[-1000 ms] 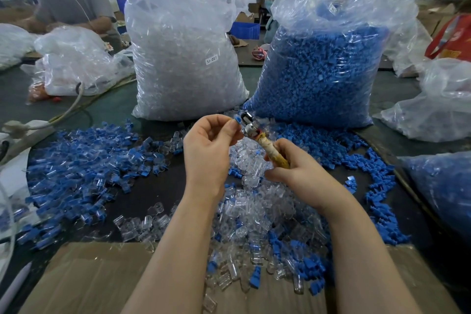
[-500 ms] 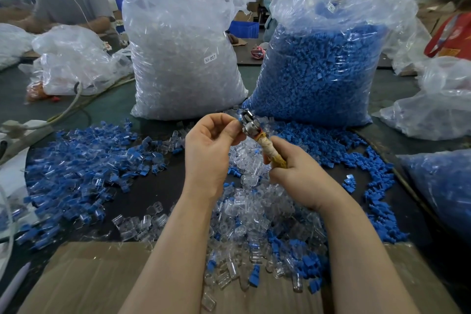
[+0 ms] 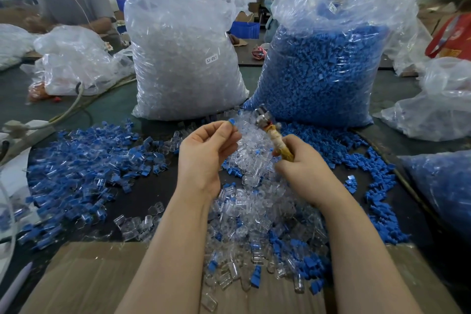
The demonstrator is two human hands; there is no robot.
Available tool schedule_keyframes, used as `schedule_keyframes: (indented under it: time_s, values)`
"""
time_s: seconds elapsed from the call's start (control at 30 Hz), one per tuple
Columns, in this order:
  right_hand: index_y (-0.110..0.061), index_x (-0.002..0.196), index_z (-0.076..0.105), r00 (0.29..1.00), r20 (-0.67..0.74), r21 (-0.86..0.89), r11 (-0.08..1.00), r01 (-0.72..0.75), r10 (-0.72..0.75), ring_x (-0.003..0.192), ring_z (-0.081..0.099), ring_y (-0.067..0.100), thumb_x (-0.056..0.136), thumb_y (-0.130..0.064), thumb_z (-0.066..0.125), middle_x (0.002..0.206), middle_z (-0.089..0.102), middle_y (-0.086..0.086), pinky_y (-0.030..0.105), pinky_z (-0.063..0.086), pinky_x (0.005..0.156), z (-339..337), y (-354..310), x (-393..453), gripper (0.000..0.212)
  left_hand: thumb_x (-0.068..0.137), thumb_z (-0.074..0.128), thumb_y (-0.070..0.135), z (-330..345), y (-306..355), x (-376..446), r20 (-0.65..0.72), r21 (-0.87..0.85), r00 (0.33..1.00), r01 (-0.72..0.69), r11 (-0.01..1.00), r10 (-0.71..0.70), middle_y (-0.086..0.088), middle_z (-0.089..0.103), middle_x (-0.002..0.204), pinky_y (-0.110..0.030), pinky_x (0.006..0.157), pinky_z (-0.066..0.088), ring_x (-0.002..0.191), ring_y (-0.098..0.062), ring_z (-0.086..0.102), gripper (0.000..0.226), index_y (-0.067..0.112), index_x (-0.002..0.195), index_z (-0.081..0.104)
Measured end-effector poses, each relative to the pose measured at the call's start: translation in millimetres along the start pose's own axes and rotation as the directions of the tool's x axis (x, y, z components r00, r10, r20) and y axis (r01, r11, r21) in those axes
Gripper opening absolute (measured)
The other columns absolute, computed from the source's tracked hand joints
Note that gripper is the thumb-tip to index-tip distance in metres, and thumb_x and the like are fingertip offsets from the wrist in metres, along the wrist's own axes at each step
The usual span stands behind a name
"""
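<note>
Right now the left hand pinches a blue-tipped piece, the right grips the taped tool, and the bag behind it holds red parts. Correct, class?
No: the head view shows the bag holds blue parts, not red. The left hand pinches the blue-tipped piece; the right hand grips the taped tool.

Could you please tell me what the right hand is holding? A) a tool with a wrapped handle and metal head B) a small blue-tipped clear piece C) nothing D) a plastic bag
A: the right hand grips the tool by its wrapped handle, while the left hand pinches the small blue-tipped piece.
</note>
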State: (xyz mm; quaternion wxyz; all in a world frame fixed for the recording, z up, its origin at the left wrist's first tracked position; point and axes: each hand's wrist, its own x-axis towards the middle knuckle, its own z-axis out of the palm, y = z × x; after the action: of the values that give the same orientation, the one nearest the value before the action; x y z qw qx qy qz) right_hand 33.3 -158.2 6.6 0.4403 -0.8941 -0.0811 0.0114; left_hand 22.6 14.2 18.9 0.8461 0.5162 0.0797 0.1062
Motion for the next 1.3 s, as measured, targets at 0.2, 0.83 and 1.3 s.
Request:
schedule_keyframes:
  time_s: [0.2,0.83,1.3]
  values:
    - [-0.012,0.095,0.049,0.896,-0.340,-0.293,0.873,-0.390,0.287,0.068,0.049,0.024,0.087,-0.022,0.056,0.080,0.053,0.006,0.033,0.033,0.055,-11.5,23.0,4.0,0.014,0.089,0.066,0.006,-20.3,8.1,9.6,-0.299,-0.425,0.924,0.093,0.900,-0.237,-0.006,0.075,0.079,-0.020,0.057,0.057,0.066,-0.010,0.073,0.005,0.006,0.094,0.067]
    - [-0.011,0.101,0.045,0.815,-0.389,-0.366,0.740,-0.565,0.430,0.072,0.045,0.026,0.087,-0.022,0.062,0.074,0.041,0.004,0.035,0.040,0.065,-8.1,29.9,1.9,0.025,0.092,0.064,0.015,-43.3,8.0,16.6,-0.192,0.212,0.967,0.207,0.955,-0.167,0.007,0.074,0.078,-0.018,0.059,0.051,0.068,-0.004,0.067,0.007,0.018,0.097,0.069]
    - [-0.014,0.083,0.046,0.830,-0.318,-0.341,0.762,-0.551,0.458,0.083,0.050,0.031,0.085,-0.020,0.063,0.082,0.052,0.007,0.036,0.043,0.073,-12.3,32.0,0.4,0.018,0.089,0.071,0.019,-25.4,-29.5,11.9,0.122,0.983,0.990,-0.112,0.146,-0.065,0.003,0.070,0.102,-0.032,0.086,0.053,0.094,-0.015,0.063,0.016,0.024,0.104,0.072]
